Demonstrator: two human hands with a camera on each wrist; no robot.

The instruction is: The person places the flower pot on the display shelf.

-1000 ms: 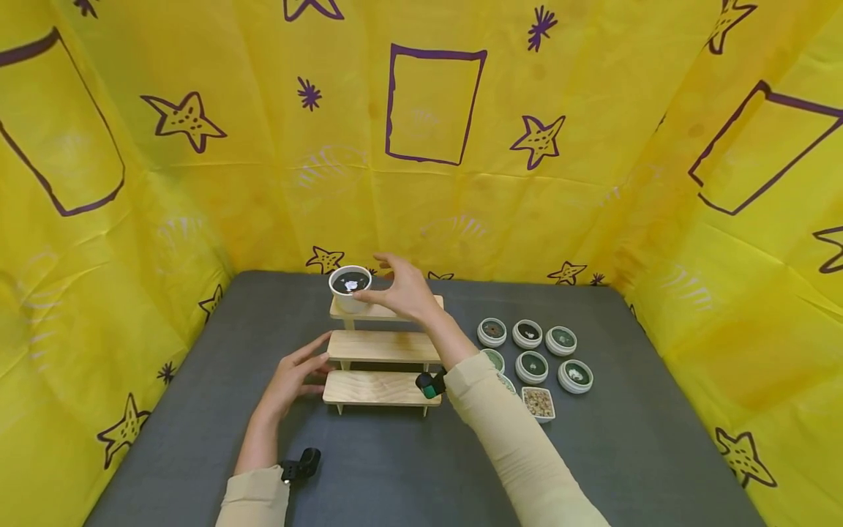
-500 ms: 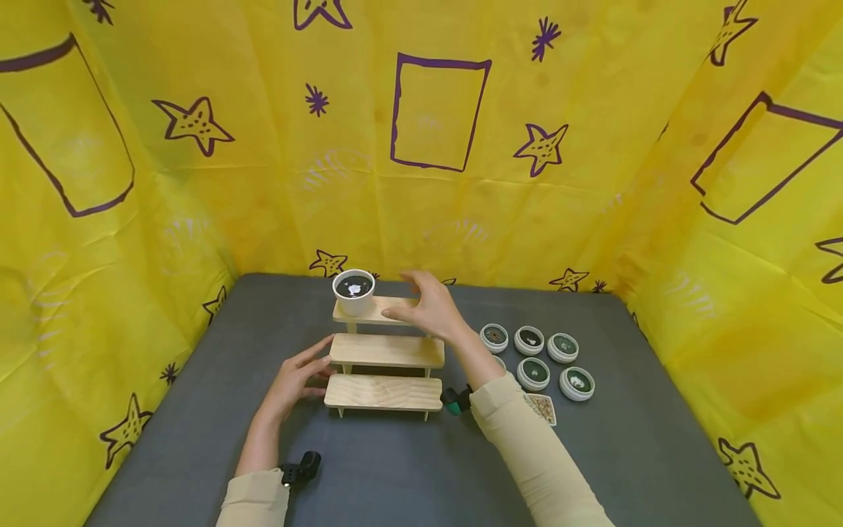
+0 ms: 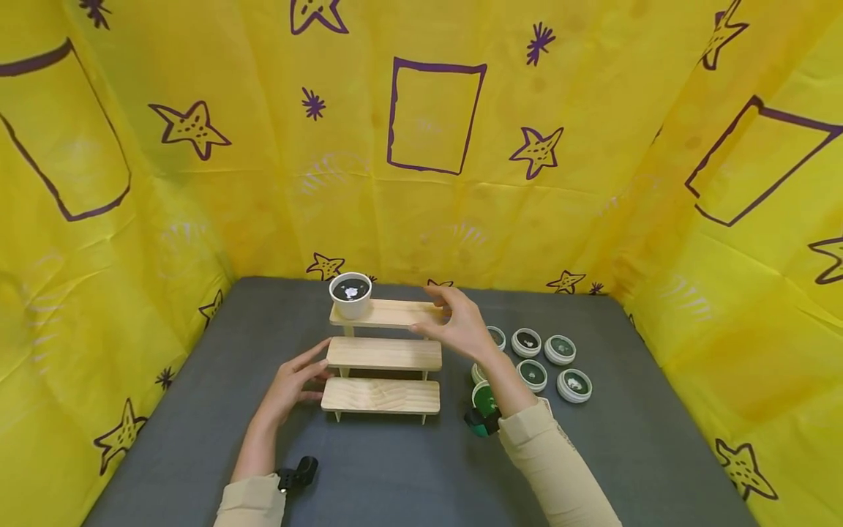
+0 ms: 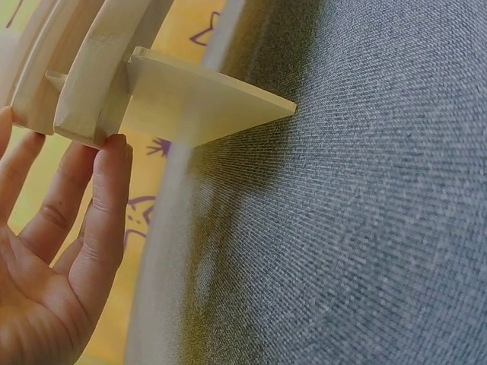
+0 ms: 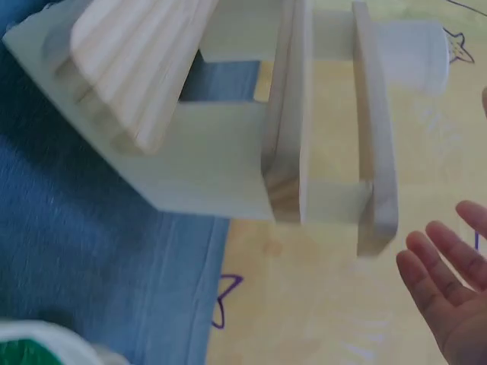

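A three-tier wooden stand (image 3: 384, 354) stands on the grey table. On the left end of its top tier sits a white cup (image 3: 352, 305) filled with something dark, with a white patch on top. My left hand (image 3: 290, 386) is at the stand's left side; in the left wrist view its extended fingertips (image 4: 114, 148) touch the ends of the wooden shelves (image 4: 95, 91). My right hand (image 3: 459, 323) holds nothing and is near the top tier's right end, thumb and fingers spread. The right wrist view has those fingers (image 5: 437, 266) just beyond the upper shelf (image 5: 374, 144).
Several small round white pots with green or dark contents, such as one pot (image 3: 574, 385), stand right of the stand. A brighter green pot (image 3: 484, 396) is partly behind my right wrist. Yellow patterned cloth (image 3: 435, 205) surrounds the table.
My right hand has let go of the white cup and moved right along the top tier to its end. The cup stays on the left end. My left hand keeps its place.
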